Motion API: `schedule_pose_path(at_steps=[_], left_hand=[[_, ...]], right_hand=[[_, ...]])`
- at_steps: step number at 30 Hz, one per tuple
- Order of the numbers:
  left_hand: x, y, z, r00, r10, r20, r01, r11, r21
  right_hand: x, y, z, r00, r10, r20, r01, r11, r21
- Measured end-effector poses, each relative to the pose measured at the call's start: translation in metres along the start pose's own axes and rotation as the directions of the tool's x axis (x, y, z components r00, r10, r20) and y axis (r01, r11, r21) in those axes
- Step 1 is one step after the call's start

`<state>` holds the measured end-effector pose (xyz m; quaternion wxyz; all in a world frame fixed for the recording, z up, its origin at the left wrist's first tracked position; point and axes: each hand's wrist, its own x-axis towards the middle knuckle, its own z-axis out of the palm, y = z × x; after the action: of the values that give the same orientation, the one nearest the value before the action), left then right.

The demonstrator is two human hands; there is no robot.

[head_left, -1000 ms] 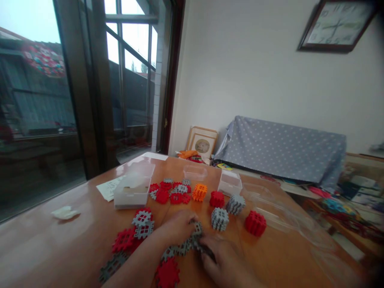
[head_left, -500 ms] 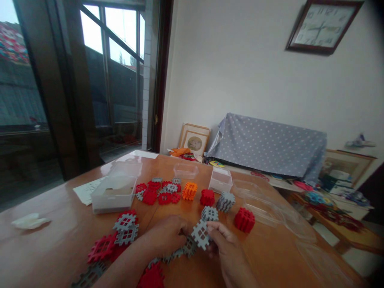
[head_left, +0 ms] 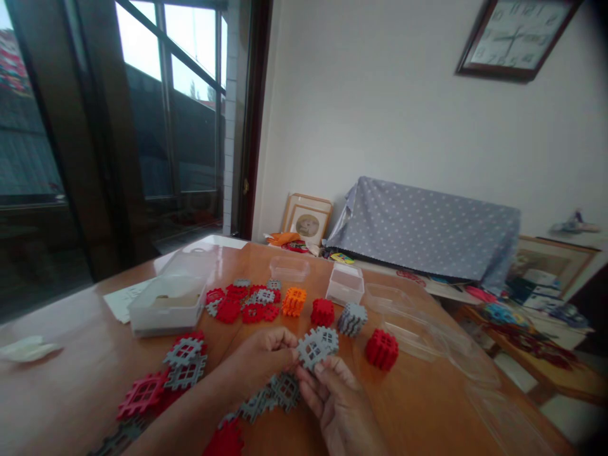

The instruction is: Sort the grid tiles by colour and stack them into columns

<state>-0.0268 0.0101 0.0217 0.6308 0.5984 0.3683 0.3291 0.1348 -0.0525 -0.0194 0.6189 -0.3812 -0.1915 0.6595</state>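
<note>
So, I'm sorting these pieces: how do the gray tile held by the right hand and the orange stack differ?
The gray tile is held up in the right hand's fingers, while the orange stack stands on the table. The gray tile looks thin; the orange stack is a thick block. Both have notched edges.

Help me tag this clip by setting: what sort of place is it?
Probably a room in a home: there's a wall clock, a framed picture and a polka-dot cloth draped beyond the wooden table.
</note>
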Motion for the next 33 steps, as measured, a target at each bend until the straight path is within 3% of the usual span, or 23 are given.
schedule_pose_path(at_steps=[6, 12, 20, 24, 33], left_hand=[[0.005, -0.007, -0.006, 0.998, -0.003, -0.067, 0.0, 0.999, -0.047], [0.008, -0.01, -0.009, 0.991, -0.011, -0.137, 0.006, 0.999, -0.037], [0.007, -0.009, -0.008, 0.992, -0.007, -0.128, 0.002, 0.999, -0.041], [0.008, -0.012, -0.009, 0.993, 0.031, -0.117, -0.03, 1.0, 0.004], [0.018, -0.026, -0.014, 0.979, 0.102, -0.174, -0.079, 0.988, 0.136]], right_hand=[[0.0, 0.01, 0.001, 0.999, 0.017, 0.04, -0.01, 0.988, -0.155], [0.003, 0.002, -0.006, 0.997, -0.078, 0.022, 0.081, 0.964, -0.252], [0.002, -0.005, -0.008, 0.994, -0.105, 0.024, 0.106, 0.931, -0.35], [0.002, -0.011, -0.009, 0.99, -0.141, -0.011, 0.123, 0.899, -0.419], [0.024, -0.028, -0.032, 0.944, -0.29, -0.155, 0.215, 0.901, -0.377]])
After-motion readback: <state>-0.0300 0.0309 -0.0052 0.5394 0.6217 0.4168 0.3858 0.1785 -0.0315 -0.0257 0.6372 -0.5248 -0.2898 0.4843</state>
